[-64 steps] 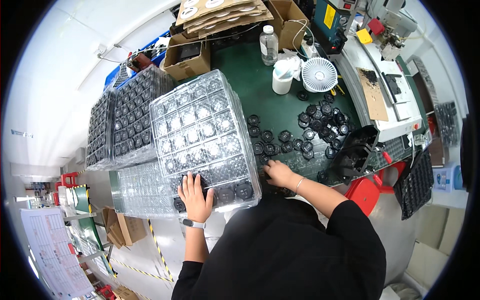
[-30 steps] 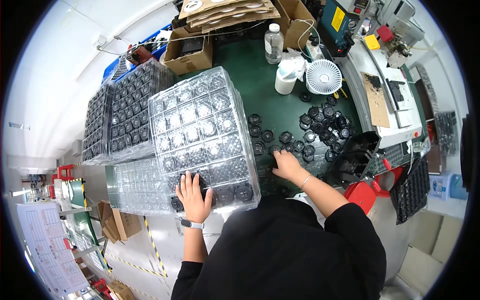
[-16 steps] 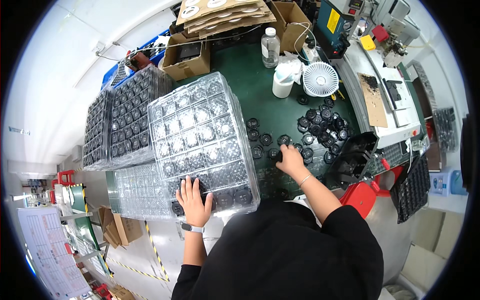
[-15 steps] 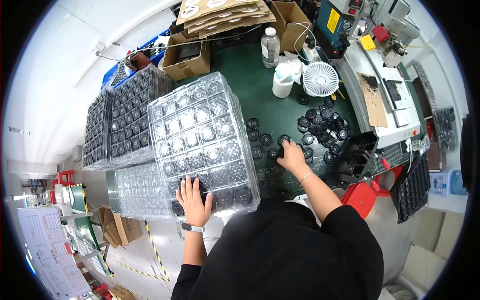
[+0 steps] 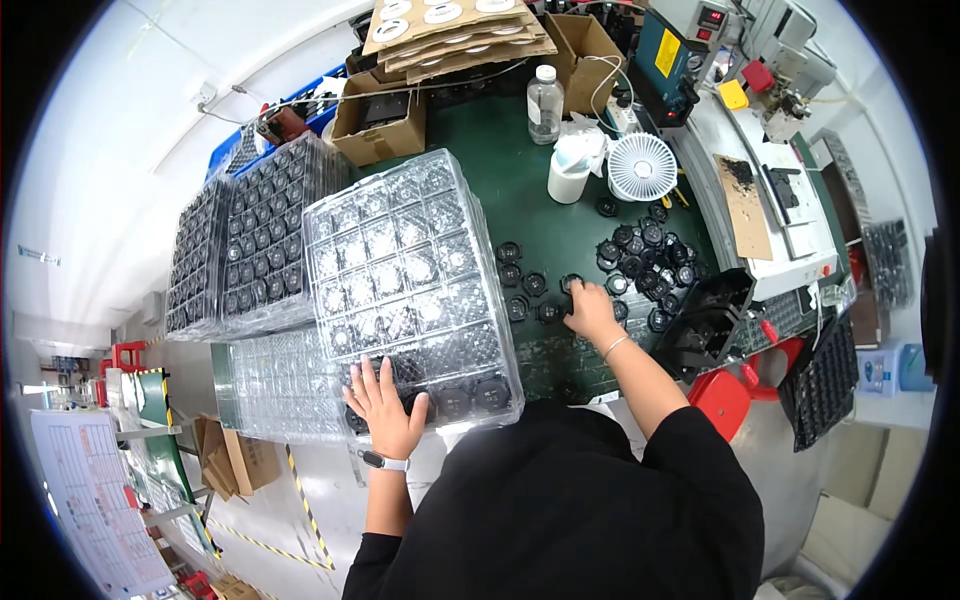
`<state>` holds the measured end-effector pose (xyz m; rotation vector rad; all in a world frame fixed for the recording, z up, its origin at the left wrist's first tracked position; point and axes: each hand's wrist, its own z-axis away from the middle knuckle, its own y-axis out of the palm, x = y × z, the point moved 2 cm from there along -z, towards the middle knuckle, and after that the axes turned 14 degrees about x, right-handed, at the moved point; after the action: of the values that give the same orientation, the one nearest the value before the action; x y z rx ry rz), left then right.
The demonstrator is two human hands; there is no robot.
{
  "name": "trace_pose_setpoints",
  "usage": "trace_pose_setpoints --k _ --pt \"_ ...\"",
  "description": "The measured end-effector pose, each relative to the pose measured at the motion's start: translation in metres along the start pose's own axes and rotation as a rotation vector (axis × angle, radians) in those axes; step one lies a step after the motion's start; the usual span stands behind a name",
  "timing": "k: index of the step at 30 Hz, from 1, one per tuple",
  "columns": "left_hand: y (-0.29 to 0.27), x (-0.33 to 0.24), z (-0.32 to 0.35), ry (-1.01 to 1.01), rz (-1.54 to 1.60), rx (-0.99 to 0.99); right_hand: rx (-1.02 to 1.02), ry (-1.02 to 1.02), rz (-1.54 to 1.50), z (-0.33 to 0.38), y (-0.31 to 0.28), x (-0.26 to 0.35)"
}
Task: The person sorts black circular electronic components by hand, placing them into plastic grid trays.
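Observation:
My left hand (image 5: 388, 410) lies with spread fingers over the near-left cells of a stack of clear plastic trays (image 5: 410, 268). Round black plastic parts (image 5: 491, 392) sit in the front row of the top tray. On the green tabletop, my right hand (image 5: 594, 312) has its fingers closed on a round black part (image 5: 571, 282); the fingertips partly cover it. Several similar parts (image 5: 535, 284) lie loose between that hand and the trays. Beyond it to the right is a heap of more black parts (image 5: 645, 262).
More filled tray stacks (image 5: 262, 225) stand at the left. A small white fan (image 5: 642, 168), a white tub (image 5: 567, 182) and a clear bottle (image 5: 545, 105) occupy the back. Cardboard boxes (image 5: 378, 128) line the far edge. A red stool (image 5: 720, 402) is at right.
The whole view has shifted slightly. My left hand stays on the tray, and my right hand remains at the same loose black part with little movement.

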<state>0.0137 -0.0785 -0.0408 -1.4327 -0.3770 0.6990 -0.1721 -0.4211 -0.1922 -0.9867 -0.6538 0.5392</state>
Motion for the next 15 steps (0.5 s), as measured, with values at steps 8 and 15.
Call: trace_pose_setpoints --k 8,15 --pt "-0.050 -0.087 -0.019 0.295 1.897 0.679 -0.292 -0.818 -0.985 0.138 -0.144 0.110" --pt "-0.042 -0.092 -0.013 0.424 2.308 1.080 -0.257 -1.154 -1.026 0.158 -0.136 0.179"
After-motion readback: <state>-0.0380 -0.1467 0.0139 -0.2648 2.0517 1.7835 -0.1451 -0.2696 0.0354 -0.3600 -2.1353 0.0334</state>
